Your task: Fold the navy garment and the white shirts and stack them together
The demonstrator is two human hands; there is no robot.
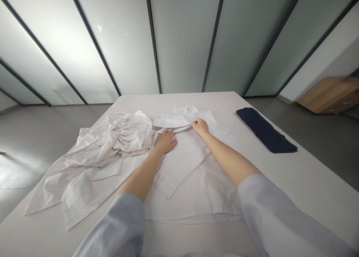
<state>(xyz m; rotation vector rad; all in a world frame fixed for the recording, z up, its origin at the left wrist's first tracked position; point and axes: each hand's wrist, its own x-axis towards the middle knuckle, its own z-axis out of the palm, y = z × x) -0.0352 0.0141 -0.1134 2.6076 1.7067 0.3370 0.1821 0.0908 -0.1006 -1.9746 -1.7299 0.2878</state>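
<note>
Shirt lies flat on the table, long axis running six to twelve, collar toward twelve. Left hand presses it, fingers spread flat; right hand pinches its sleeve. Crumpled pile at nine.

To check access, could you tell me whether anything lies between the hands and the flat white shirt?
Nothing visible does. The left hand rests flat on the white shirt, and the right hand grips its folded part near the collar. The crumpled white clothes lie beside it.

Left hand flat, palm down, fingers spread — right hand beyond it, fingers pinched together.
</note>
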